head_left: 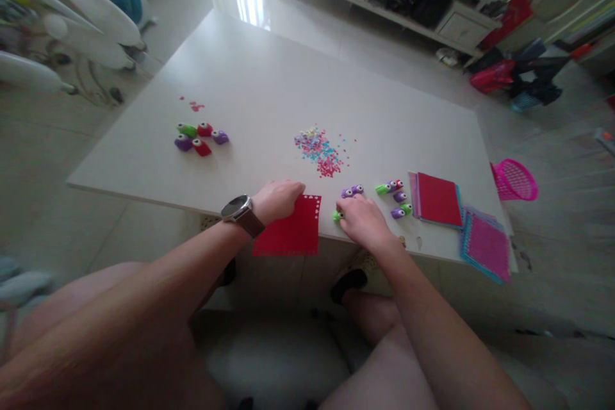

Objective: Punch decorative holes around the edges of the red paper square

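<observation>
A red sheet (293, 230) with rows of small punched holes along its edges hangs over the table's near edge. My left hand (278, 198), a watch on its wrist, is closed at the sheet's upper left part. To the right, my right hand (360, 216) has its fingers closed on a small green craft punch (338, 215) with a round white top. Just beyond those fingers stand two purple punches (352, 191). Several green, purple and red punches (398, 197) lie right of my right hand.
Confetti (321, 150) lies mid-table in a loose pile. More punches (199, 138) and red scraps (196, 106) sit at the left. A stack of red sheets (438, 198) and pink and blue sheets (486, 246) lies at the right, near a pink basket (515, 179) beyond the table.
</observation>
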`<state>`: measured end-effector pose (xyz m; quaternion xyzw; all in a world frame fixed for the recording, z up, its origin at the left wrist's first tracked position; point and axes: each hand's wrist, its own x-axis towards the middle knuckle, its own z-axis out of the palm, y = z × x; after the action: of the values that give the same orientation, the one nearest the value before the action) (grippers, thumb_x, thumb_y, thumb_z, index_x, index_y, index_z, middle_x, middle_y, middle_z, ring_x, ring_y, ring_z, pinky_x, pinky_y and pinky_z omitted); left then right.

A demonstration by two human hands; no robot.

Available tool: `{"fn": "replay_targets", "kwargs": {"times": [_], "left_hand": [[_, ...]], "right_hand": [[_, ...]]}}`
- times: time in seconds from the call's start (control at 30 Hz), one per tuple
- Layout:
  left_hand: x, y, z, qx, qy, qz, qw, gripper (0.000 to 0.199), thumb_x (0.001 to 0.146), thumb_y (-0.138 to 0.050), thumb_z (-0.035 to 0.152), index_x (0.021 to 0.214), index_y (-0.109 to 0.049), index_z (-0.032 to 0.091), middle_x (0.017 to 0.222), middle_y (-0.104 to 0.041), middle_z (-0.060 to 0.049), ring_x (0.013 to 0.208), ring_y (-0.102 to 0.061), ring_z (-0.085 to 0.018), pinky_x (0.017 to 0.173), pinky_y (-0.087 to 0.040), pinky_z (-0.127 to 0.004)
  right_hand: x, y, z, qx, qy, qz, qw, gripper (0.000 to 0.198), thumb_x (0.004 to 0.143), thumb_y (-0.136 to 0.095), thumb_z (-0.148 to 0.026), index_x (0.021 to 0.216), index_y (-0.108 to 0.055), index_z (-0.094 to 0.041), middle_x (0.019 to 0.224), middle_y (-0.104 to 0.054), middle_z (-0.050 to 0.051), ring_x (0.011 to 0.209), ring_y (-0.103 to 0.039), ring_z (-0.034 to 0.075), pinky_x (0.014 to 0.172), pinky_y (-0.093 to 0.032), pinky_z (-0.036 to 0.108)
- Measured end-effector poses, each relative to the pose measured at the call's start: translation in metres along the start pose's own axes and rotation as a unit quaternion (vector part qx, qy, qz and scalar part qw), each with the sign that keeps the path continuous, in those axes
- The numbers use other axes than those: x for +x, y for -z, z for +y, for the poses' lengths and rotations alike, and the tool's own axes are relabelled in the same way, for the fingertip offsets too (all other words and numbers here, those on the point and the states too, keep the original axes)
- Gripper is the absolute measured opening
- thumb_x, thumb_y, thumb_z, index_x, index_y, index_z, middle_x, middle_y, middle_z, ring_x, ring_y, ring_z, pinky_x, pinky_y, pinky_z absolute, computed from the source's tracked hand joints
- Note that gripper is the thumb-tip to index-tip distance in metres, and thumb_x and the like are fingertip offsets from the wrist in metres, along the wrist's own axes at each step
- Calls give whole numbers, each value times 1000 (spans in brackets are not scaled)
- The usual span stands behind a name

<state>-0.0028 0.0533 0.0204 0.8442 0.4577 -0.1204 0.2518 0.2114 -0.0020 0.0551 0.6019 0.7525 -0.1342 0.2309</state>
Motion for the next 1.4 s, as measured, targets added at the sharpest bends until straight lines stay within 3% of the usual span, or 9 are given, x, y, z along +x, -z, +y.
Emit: {"fn": "replay_targets", "kwargs": {"times": [0.23, 0.53, 1.1, 1.4], "left_hand": [[-1, -1, 0, 2, 2, 11, 1000, 35, 91, -47, 5, 113, -69, 20, 107, -78, -11, 94, -73, -24, 70, -41, -33], [-2, 0, 0, -1, 11, 3, 1000, 37, 90, -50, 7, 117, -71, 21, 111, -78, -11, 96, -74, -24, 76, -47, -32], [-4, 2, 6, 15, 15, 9, 1000, 32, 97, -47, 10, 114, -72, 20, 110, -80, -11, 93, -74, -23, 72, -44, -32], [-6, 3, 7, 12, 15, 1, 1000, 36, 95, -47, 9, 116, -73, 20, 109, -80, -12, 93, -74, -25, 75, -46, -33]], "right_hand": [[2, 0, 2, -12, -27, 43, 999, 30, 102, -51, -10, 118, -75, -19, 116, -76, 11, 117, -66, 27, 90, -46, 36], [3, 7, 14, 14, -80, 36, 996, 32, 99, -55, -12, 118, -78, -24, 114, -78, 9, 113, -68, 26, 87, -46, 34], [5, 4, 7, 56, -46, 30, 997, 23, 100, -62, -17, 118, -76, -19, 117, -78, 11, 111, -70, 26, 90, -48, 34], [16, -3, 31, 71, -87, 100, 989, 28, 101, -58, -15, 126, -68, -16, 128, -72, 12, 120, -64, 27, 96, -46, 33]]}}
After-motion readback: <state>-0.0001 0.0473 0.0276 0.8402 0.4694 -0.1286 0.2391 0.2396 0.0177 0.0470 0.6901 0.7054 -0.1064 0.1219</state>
